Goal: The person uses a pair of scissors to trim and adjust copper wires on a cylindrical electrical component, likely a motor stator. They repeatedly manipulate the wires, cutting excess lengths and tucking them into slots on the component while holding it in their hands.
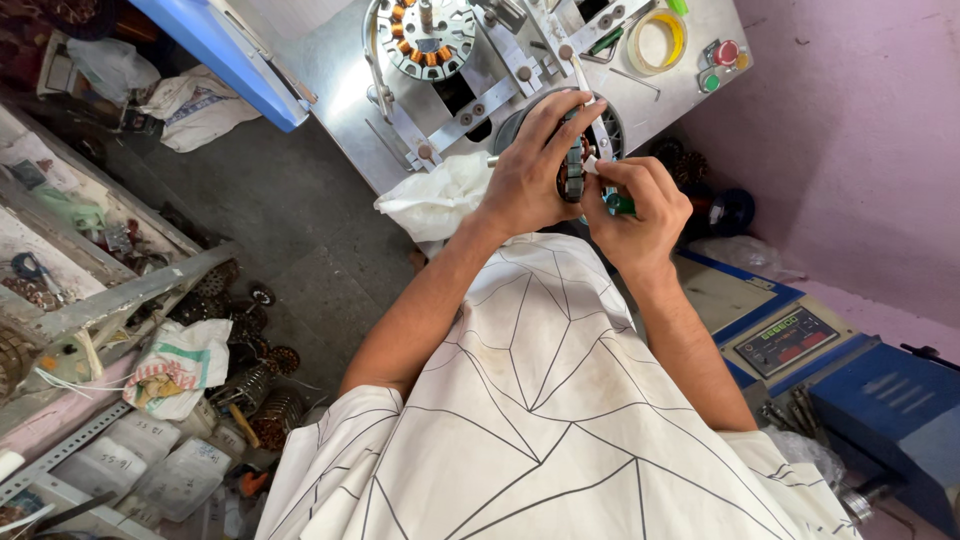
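Left hand (525,180) grip clamped on round grey metal stator ring (574,170), held over the steel desk (340,70) edge at 12 o'clock; right hand (640,205) pinches a green-handled tool (618,203) against it.

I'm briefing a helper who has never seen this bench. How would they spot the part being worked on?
Start at the grey metal machine table at the top. At its near edge, the left hand grips a round ribbed stator ring edge-on, the right hand beside it. Unlike the copper-wound stator mounted flat on the table, it is held upright.
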